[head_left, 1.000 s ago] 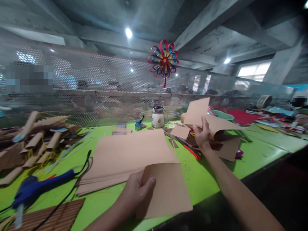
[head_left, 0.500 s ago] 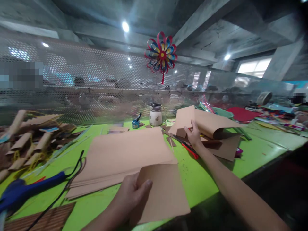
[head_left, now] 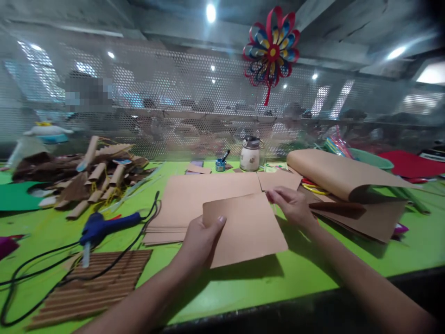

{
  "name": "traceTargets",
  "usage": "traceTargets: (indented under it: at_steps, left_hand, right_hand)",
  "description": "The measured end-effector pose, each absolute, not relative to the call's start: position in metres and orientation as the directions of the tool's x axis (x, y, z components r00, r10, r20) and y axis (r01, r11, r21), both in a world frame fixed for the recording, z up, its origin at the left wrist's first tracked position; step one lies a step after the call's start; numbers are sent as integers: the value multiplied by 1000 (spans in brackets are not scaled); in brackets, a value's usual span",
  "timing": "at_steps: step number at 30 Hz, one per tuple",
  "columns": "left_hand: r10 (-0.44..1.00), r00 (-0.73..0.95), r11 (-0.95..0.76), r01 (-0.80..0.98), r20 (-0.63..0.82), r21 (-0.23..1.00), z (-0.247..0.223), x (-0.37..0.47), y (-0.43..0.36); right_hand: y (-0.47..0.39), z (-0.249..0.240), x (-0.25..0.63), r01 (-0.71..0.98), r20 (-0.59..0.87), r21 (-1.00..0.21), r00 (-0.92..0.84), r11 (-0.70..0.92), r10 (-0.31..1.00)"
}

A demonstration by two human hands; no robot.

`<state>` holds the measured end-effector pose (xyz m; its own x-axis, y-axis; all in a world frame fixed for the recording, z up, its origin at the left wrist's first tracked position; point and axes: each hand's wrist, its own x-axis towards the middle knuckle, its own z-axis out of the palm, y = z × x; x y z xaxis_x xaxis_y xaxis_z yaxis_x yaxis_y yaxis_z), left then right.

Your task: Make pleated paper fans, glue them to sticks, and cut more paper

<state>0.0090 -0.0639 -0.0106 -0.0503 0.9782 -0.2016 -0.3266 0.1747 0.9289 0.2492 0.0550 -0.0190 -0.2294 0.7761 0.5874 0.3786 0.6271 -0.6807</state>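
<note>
My left hand (head_left: 200, 239) grips the near left edge of a tan paper sheet (head_left: 246, 227), held just above the green table (head_left: 313, 273). My right hand (head_left: 292, 204) pinches the sheet's far right corner with its fingertips. Under and behind the sheet lies a stack of the same tan paper (head_left: 205, 195). A smaller tan piece (head_left: 280, 180) lies beyond my right hand. To the right sits a curled pile of tan paper sheets (head_left: 344, 178).
A blue glue gun (head_left: 104, 225) with a black cord lies at left, in front of a brown corrugated mat (head_left: 93, 287). Rolled cardboard scraps (head_left: 93, 178) are heaped at far left. A white jar (head_left: 249, 155) and a perforated metal screen (head_left: 174, 111) stand at the back.
My right hand left the curled pile at right and came to the held sheet's corner. The sheet is now lifted between both hands. The view swung left and down.
</note>
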Motion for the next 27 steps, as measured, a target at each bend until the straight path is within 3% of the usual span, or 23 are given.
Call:
traceTargets:
  at_steps: [5, 11, 20, 25, 27]
  left_hand:
    - [979, -19, 181, -364, -202, 913, -13, 9, -61]
    - [981, -18, 174, -342, -192, 923, -15, 8, -60]
    - [982, -5, 168, -440, -190, 882, -9, 5, -62]
    - [986, -6, 141, -501, -166, 854, -7, 5, -66]
    - [987, 1, 136, -512, -158, 848, -7, 6, -67]
  right_hand:
    - [38, -19, 235, 141, 335, -905, -350, 402, 875]
    - [28, -18, 238, -13, 239, -965, -455, 262, 858]
    - [29, -6, 253, 155, 232, -925, -495, 348, 837]
    - [4, 20, 256, 258, 127, -835, -768, 486, 627]
    - [-8, 21, 253, 326, 90, -782, -784, 531, 614]
